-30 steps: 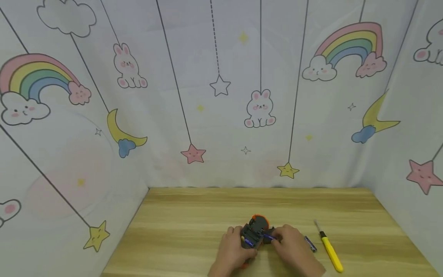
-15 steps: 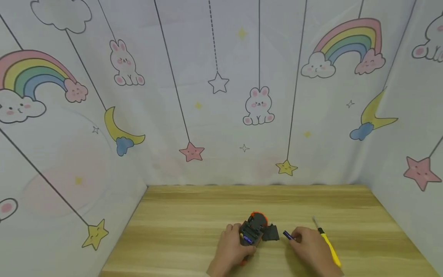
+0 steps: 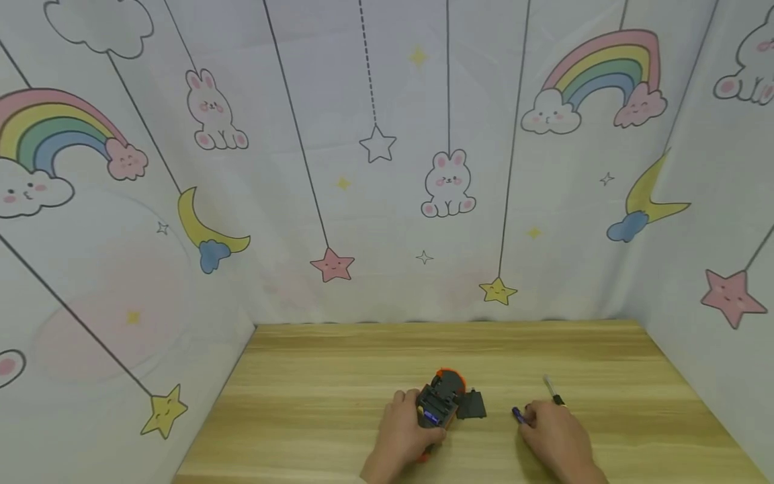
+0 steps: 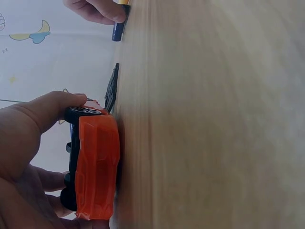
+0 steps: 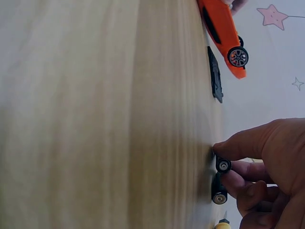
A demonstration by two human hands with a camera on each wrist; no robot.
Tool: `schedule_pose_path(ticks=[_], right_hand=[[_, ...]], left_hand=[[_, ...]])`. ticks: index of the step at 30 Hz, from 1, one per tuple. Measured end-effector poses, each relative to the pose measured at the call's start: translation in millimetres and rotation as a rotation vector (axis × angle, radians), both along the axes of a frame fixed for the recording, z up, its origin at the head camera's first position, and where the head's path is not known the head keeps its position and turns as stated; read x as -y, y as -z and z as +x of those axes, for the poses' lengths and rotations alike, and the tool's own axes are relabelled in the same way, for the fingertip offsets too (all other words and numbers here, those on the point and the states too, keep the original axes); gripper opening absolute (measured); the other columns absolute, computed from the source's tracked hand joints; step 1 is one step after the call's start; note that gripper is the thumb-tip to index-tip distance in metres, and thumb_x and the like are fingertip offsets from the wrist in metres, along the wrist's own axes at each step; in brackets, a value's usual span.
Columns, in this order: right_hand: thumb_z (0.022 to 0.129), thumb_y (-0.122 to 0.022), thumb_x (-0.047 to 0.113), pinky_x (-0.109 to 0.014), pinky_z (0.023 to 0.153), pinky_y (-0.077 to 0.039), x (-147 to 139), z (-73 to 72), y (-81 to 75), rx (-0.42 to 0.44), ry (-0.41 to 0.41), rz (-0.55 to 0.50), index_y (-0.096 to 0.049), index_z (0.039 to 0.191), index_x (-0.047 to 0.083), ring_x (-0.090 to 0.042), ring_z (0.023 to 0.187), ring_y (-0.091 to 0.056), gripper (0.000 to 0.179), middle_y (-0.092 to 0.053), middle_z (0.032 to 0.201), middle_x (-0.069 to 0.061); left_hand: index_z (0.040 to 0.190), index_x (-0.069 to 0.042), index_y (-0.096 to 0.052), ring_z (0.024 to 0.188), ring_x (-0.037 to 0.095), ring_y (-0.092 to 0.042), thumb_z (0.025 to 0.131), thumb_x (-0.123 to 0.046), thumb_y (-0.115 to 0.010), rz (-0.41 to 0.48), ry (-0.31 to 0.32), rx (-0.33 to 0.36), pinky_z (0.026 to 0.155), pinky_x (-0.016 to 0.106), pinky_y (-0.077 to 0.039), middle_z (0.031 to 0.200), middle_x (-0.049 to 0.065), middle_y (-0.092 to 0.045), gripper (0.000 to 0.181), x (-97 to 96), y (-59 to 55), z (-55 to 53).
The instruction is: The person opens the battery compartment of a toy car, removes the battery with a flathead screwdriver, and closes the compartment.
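My left hand [image 3: 400, 430] grips an orange toy car [image 4: 97, 164], which lies upside down with its dark underside [image 3: 449, 384] up. One blue battery [image 3: 432, 417] sits in the uncovered battery compartment. To the right, my right hand [image 3: 556, 433] pinches a battery [image 5: 223, 165] between thumb and fingers, low over the table. Right beside it in the right wrist view is a second battery [image 5: 219, 197]; whether the fingers touch that one too, I cannot tell. A flat black battery cover [image 3: 472, 405] lies by the car's right side.
Behind the right hand lies a screwdriver [image 3: 550, 386], its yellow handle mostly hidden by the hand. The wooden table [image 3: 314, 376] is bordered at the back and sides by a white printed curtain [image 3: 387, 282].
My right hand has moved from the car's battery compartment out to the right, carrying a battery to the other loose one. My left hand keeps its hold on the car.
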State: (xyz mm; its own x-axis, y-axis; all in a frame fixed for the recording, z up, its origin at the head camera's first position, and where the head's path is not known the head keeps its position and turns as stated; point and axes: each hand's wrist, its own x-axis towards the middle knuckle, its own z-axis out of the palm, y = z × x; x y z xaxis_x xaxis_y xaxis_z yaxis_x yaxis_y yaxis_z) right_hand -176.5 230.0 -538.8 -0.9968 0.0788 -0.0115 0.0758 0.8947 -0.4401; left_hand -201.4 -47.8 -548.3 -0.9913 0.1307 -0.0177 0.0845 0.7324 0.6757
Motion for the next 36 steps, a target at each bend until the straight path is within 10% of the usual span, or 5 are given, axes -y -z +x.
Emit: schedule_pose_path(ticks=[14,29,36], right_hand=[[0.084,-0.077,0.019,-0.032,0.052,-0.033,4.8,-0.3,5.2,-0.041,0.005,0.057,-0.061,0.070,0.017,-0.015,0.058,-0.046,0.021,-0.051,0.064,0.005],[0.086,-0.079,0.025,-0.037,0.059,-0.051,5.0,-13.1,-16.8,-0.053,-0.034,-0.025,-0.073,0.106,0.004,-0.013,0.070,-0.065,0.030,-0.074,0.082,0.000],[0.086,-0.078,0.024,-0.038,0.059,-0.051,12.7,-16.2,-12.5,0.007,-0.047,0.010,-0.074,0.099,0.009,-0.013,0.070,-0.062,0.020,-0.071,0.082,0.002]], left_hand=[[0.139,0.001,-0.055,0.089,0.022,-0.048,0.068,-0.039,-0.091,0.001,-0.012,0.001,0.077,0.043,-0.048,0.105,0.005,-0.053,0.089,1.1,0.8,0.9],[0.139,-0.001,-0.056,0.088,0.022,-0.048,0.068,-0.039,-0.091,-0.012,-0.014,-0.006,0.075,0.042,-0.047,0.105,0.005,-0.054,0.088,2.5,1.9,0.5],[0.139,0.000,-0.056,0.088,0.022,-0.048,0.067,-0.039,-0.091,-0.013,-0.005,-0.008,0.076,0.042,-0.047,0.106,0.006,-0.055,0.089,1.8,2.3,0.1]])
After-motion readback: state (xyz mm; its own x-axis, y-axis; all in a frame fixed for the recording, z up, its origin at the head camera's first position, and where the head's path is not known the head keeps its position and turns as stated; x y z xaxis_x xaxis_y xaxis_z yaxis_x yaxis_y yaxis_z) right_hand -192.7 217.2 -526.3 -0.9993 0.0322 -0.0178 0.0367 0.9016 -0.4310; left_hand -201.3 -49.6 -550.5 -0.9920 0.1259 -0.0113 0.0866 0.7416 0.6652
